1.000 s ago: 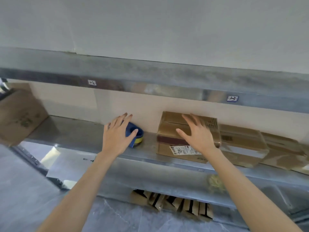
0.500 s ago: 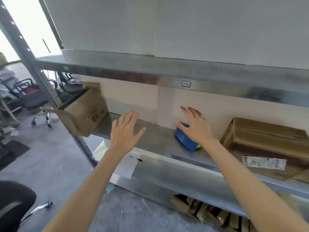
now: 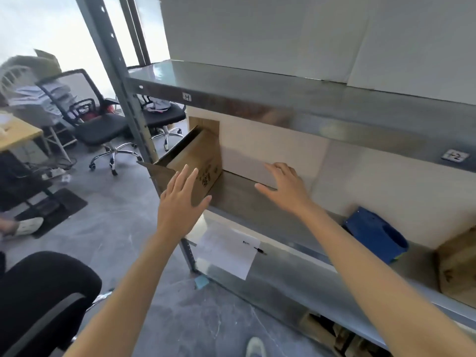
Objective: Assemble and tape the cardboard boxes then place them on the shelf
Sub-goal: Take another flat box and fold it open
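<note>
Two bare arms reach forward toward a metal shelving unit. The left hand [image 3: 180,202] is raised with its palm facing forward and its fingers straight and spread, holding nothing. It sits in front of an open cardboard box [image 3: 206,158]; whether it touches the box cannot be told. The right hand [image 3: 286,189] hovers palm down, fingers spread and empty, above the shelf [image 3: 244,202] just right of the box.

The box is brown corrugated card with dark print on its side. It stands tilted at the shelf's left end, beside a grey perforated upright post [image 3: 113,63], with its flaps hanging open to the left. The shelf is smooth, dull steel.

Further right lies a blue tape dispenser [image 3: 376,235], near another brown box [image 3: 458,266] at the frame's edge. Below the hands lies a white paper sheet [image 3: 226,253] with a pen [image 3: 253,247]. Black office chairs [image 3: 103,124] stand behind on a grey floor.
</note>
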Tool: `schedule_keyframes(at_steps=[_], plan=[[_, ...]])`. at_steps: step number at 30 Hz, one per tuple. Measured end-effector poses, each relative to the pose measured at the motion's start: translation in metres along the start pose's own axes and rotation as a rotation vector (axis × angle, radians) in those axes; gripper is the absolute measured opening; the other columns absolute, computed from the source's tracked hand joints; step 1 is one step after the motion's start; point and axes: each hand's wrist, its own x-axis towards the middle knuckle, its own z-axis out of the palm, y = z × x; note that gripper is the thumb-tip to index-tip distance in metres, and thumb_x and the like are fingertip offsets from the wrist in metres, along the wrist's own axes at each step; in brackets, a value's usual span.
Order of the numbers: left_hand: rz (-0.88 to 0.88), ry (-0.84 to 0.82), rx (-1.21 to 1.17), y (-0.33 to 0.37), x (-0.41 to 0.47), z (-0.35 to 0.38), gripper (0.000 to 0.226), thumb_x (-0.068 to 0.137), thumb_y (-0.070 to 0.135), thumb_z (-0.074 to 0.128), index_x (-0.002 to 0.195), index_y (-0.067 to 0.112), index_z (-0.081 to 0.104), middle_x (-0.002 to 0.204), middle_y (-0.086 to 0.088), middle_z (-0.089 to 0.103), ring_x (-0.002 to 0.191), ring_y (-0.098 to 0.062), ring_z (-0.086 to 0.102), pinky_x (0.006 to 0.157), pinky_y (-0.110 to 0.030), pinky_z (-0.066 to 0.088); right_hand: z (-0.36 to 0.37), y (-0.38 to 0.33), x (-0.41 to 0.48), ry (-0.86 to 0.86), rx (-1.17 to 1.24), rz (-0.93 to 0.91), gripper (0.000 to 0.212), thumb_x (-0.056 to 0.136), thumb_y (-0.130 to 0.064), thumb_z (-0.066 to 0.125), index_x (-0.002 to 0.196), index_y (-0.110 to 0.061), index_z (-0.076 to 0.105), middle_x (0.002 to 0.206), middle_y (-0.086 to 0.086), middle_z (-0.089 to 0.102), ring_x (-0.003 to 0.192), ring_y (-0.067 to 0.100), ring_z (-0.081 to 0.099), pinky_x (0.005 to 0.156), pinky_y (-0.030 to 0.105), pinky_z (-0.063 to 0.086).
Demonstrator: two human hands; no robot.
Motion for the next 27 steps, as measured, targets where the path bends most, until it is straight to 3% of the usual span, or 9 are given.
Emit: schedule_keyframes(at_steps=[15, 27], plan=[[-0.352, 0.081, -0.012, -0.073, 0.085, 0.013, 0.074, 0.089, 0.064, 0.053, 0.15, 0.024, 0.037, 0.164, 0.001, 0.021, 0.151, -0.023, 0.013, 0.118, -0.049, 0.027, 0.057, -0.043, 0.174, -0.065, -0.002, -0.215, 0.064, 0.093, -0.053, 0.054, 0.149, -0.027, 0.036, 0.149, 0.001, 0.037, 0.138, 0.021, 0.035, 0.106, 0.039, 0.038], [-0.192, 0.113, -0.166, -0.124, 0.076, 0.015, 0.055, 0.086, 0.027, 0.074, 0.136, 0.017, 0.054, 0.156, 0.002, 0.038, 0.15, -0.022, 0.02, 0.12, -0.046, 0.025, 0.081, -0.044, 0.219, -0.07, 0.044, -0.167, 0.064, 0.093, -0.05, 0.058, 0.148, -0.025, 0.038, 0.144, 0.008, 0.05, 0.126, 0.028, 0.052, 0.093, 0.037, 0.046]])
